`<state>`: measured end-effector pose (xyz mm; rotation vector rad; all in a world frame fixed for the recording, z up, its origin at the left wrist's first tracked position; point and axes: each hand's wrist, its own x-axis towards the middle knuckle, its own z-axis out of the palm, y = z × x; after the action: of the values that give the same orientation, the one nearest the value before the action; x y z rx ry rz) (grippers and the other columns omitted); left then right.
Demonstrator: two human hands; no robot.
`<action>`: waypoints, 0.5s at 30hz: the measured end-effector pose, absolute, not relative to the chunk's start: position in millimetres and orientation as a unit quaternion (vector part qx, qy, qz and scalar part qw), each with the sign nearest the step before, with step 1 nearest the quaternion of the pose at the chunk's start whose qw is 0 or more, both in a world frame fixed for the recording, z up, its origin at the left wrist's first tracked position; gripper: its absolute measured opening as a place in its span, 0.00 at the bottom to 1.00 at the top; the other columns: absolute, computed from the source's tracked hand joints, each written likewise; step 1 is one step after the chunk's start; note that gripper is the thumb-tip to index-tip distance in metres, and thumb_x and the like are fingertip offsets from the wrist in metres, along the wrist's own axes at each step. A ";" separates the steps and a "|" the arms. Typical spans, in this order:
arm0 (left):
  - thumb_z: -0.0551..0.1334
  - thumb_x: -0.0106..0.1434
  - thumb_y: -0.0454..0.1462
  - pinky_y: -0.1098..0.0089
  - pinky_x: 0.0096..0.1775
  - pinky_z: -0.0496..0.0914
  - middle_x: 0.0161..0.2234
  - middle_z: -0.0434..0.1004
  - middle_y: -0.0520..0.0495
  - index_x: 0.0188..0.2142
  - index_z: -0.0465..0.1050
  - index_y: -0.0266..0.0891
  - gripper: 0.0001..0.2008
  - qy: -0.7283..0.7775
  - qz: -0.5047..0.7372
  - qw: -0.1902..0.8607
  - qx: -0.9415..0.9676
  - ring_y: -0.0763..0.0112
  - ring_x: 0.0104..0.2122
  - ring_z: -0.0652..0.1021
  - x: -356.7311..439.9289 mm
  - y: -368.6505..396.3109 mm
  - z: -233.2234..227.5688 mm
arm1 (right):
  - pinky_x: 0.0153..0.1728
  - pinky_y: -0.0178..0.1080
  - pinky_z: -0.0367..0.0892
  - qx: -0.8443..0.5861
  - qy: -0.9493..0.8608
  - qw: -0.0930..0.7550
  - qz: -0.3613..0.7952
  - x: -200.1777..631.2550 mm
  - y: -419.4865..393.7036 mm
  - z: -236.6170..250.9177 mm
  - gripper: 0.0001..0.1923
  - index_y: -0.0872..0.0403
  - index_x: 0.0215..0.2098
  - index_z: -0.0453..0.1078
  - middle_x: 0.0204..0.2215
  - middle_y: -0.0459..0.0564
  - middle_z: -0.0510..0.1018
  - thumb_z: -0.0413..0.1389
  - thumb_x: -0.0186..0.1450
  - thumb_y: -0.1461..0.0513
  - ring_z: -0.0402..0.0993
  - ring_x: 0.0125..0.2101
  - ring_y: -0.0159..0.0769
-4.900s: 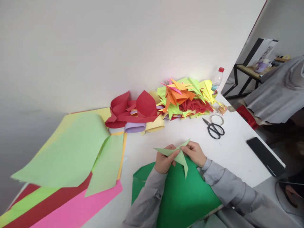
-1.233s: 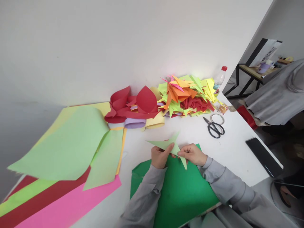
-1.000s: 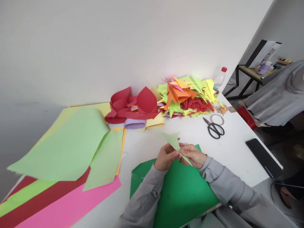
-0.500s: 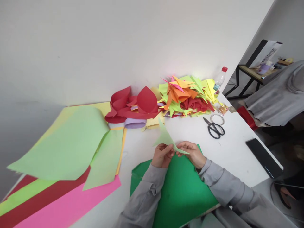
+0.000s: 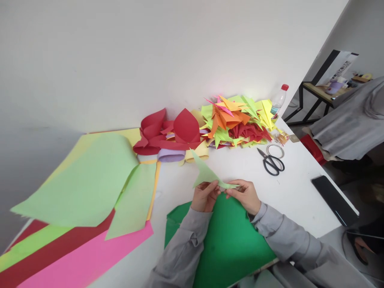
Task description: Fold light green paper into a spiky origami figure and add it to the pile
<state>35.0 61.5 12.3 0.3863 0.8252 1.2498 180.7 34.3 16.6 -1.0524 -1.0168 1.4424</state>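
Observation:
A pale green folded paper piece [image 5: 206, 173], with a pointed tip rising at its far left, is held between both hands. My left hand [image 5: 206, 197] pinches its lower edge, thumb on top. The fingers of my right hand [image 5: 243, 195] close on its narrow right end. Both hands are just above a green board [image 5: 232, 236] that lies at the near edge of the white table [image 5: 295, 200]. Fingers hide part of the paper's lower edge.
Large paper sheets [image 5: 81, 180] cover the left side. At the back are red paper shapes [image 5: 186, 127] and a heap of folded papers [image 5: 231, 120]. Scissors [image 5: 272, 163], a tape roll [image 5: 275, 151], a bottle [image 5: 279, 101] and a phone [image 5: 334, 200] are at the right.
The folded paper has tilted, its tall tip swinging to the left and its right end rising. My right hand has shifted its grip slightly along that end. My left hand stays nearly in place.

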 end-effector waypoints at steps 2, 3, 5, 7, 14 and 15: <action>0.77 0.34 0.37 0.76 0.18 0.69 0.15 0.74 0.52 0.18 0.72 0.34 0.16 0.371 0.562 0.716 0.181 0.75 0.15 0.73 35.6 61.1 12.8 | 0.27 0.37 0.73 -0.437 -0.427 0.524 0.594 180.9 34.5 17.9 0.15 0.55 0.33 0.76 0.23 0.46 0.81 0.67 0.52 0.55 0.76 0.21 0.33; 0.78 0.34 0.37 0.76 0.18 0.69 0.15 0.74 0.51 0.18 0.72 0.34 0.17 0.371 0.562 0.716 0.185 0.75 0.15 0.73 36.0 60.9 12.9 | 0.27 0.37 0.73 -0.435 -0.429 0.526 0.591 181.1 34.4 18.4 0.15 0.55 0.33 0.77 0.23 0.47 0.81 0.66 0.53 0.54 0.76 0.21 0.33; 0.78 0.34 0.38 0.76 0.18 0.69 0.16 0.74 0.51 0.19 0.72 0.34 0.17 0.371 0.565 0.712 0.190 0.75 0.16 0.73 36.8 60.6 13.0 | 0.26 0.37 0.73 -0.430 -0.431 0.533 0.588 181.6 34.0 19.0 0.15 0.55 0.33 0.77 0.23 0.47 0.81 0.65 0.55 0.52 0.76 0.21 0.33; 0.78 0.34 0.39 0.76 0.18 0.69 0.16 0.74 0.52 0.19 0.73 0.35 0.17 0.373 0.572 0.705 0.194 0.74 0.18 0.74 37.8 60.4 12.8 | 0.25 0.37 0.72 -0.431 -0.429 0.539 0.583 182.1 33.7 18.9 0.15 0.55 0.33 0.77 0.22 0.47 0.81 0.64 0.56 0.51 0.76 0.20 0.33; 0.77 0.36 0.40 0.75 0.17 0.70 0.20 0.76 0.51 0.21 0.73 0.35 0.18 0.395 0.595 0.667 0.211 0.71 0.19 0.76 40.9 60.5 8.3 | 0.22 0.34 0.68 -0.464 -0.438 0.533 0.556 180.4 36.2 16.6 0.17 0.56 0.27 0.75 0.20 0.47 0.79 0.62 0.57 0.50 0.73 0.17 0.31; 0.77 0.36 0.41 0.75 0.18 0.70 0.19 0.75 0.52 0.21 0.72 0.35 0.18 0.399 0.599 0.661 0.212 0.72 0.19 0.76 41.1 60.6 7.2 | 0.22 0.34 0.68 -0.466 -0.441 0.529 0.555 180.1 36.4 16.4 0.17 0.56 0.26 0.74 0.20 0.47 0.79 0.62 0.58 0.49 0.73 0.17 0.31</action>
<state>41.1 60.6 7.2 0.4799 0.9032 1.3548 180.1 36.4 16.4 -1.1137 -1.0519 1.3253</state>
